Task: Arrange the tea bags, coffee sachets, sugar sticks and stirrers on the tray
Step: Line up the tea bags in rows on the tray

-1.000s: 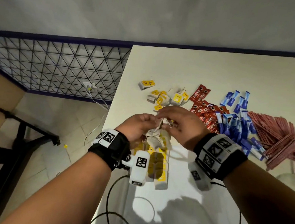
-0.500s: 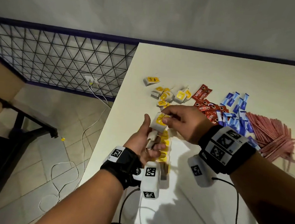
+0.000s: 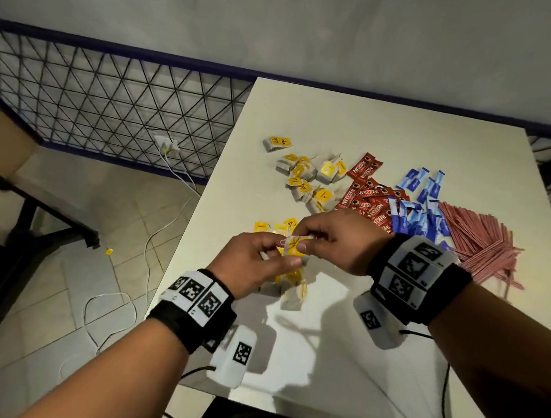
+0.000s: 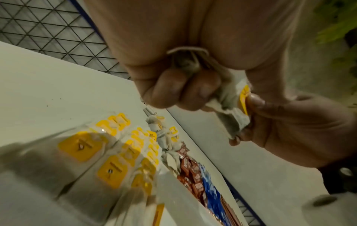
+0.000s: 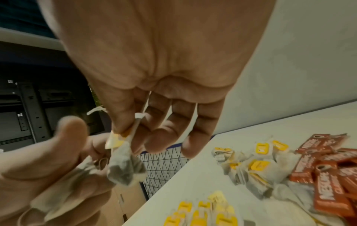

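Both hands meet above the white table (image 3: 358, 126) on one tea bag (image 3: 294, 246) with a yellow tag. My left hand (image 3: 256, 260) curls its fingers (image 4: 183, 91) round a small bunch of tea bags. My right hand (image 3: 331, 237) pinches the yellow tag (image 5: 118, 138) of the tea bag (image 5: 123, 169) hanging between the hands. Beneath them, rows of yellow-tagged tea bags (image 4: 115, 165) lie side by side in what looks like a clear tray (image 4: 38, 160).
Behind the hands lie a loose heap of tea bags (image 3: 306, 178), red coffee sachets (image 3: 365, 196), blue sugar sticks (image 3: 417, 204) and a spread of pink stirrers (image 3: 484, 240). The table's left edge drops to a tiled floor with cables (image 3: 163, 219).
My left hand has turned from palm up to knuckles up and risen. The right hand has come back to it, and both now hold one tea bag between them.
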`<state>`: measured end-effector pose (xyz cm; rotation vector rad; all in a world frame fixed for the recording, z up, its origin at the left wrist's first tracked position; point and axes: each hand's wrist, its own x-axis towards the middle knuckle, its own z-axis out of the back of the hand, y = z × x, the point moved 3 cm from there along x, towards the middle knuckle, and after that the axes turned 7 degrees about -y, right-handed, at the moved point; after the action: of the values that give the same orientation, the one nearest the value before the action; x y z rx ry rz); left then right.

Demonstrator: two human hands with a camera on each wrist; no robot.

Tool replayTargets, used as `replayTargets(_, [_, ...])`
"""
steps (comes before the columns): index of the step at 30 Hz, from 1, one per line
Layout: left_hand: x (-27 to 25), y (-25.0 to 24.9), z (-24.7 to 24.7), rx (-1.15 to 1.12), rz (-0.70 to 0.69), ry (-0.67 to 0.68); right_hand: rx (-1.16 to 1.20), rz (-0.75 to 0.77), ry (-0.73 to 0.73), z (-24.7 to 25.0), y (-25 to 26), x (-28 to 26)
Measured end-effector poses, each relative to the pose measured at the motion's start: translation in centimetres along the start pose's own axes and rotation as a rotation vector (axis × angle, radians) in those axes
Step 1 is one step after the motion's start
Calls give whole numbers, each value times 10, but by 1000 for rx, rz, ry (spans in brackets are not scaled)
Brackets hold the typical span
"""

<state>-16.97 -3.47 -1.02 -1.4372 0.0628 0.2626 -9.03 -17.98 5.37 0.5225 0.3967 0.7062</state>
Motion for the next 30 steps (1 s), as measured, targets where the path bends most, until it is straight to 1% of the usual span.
replayTargets(2, [-2, 7, -5, 35, -12, -46, -4, -14, -30, -6, -1, -6])
replayTargets(5, [-5, 14, -11, 125, 15, -30, 67, -39, -97, -15, -6, -14])
replayTargets(6, [-7, 16, -12, 152, 24, -26, 132, -68, -114, -19, -12, -16])
replayTargets(8, [-10, 21, -10, 166, 54, -62, 217, -178, -141, -31, -31, -18])
replayTargets(10, [-13, 27, -4, 172, 86, -102, 135, -295, -102, -49, -54, -20])
replayTargets(12, [-16, 32, 2, 193, 97, -117, 30, -365, 27, -73, -68, -23])
replayTargets(14, [-19, 35, 8, 205, 95, -114, 35, -415, 101, -93, -74, -23])
replayTargets(18, [-24, 40, 20, 184, 107, -124, 92, -489, 90, -110, -82, -19])
replayTargets(22, [-25, 43, 28, 193, 123, -128, 118, -484, 47, -112, -86, -19])
replayTargets(26, [-24, 45, 31, 228, 127, -127, 137, -460, 79, -106, -81, -18])
replayTargets(28, [-24, 43, 34, 267, 126, -109, 176, -430, 83, -99, -74, -18])
replayTargets(30, [-24, 41, 37, 340, 115, -68, 220, -362, 81, -90, -61, -19])
